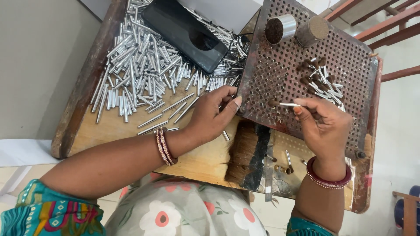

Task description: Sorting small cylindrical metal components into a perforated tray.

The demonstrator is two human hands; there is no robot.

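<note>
A: Entry, head view. Landmark: the perforated metal plate (280, 74), rusty, propped at a tilt on the wooden board (109, 126). Right hand (323, 126) is over the plate's lower middle, thumb and forefinger pinched on one thin silver tube (286, 104). Tube lies nearly level, free end pointing left, just above the holes.

B: Left hand?

A: Left hand (214, 116) is at the plate's lower left corner, fingers curled, fingertips touching the plate edge. Whether it grips any tubes I cannot tell; the palm is turned away.

B: Handling of the tube?

A: Judged light, stiff, smooth metal, likely slippery and apt to roll. It is held at one end; a grip closer to the middle would steady it, an end grip leaves the tip free for a hole.

B: Other stock?

A: Small cluster of tubes (326, 85) with brown tips lying on the plate, up and right of the held tube, near the right hand's fingertips. Large pile of loose tubes (144, 65) on the board, left of the plate, near the left hand. Dark phone (186, 32) lies on that pile. Two short cylinders (295, 28) stand at the plate's top edge. A brush (247, 153) lies just below the plate, between the wrists.
</note>
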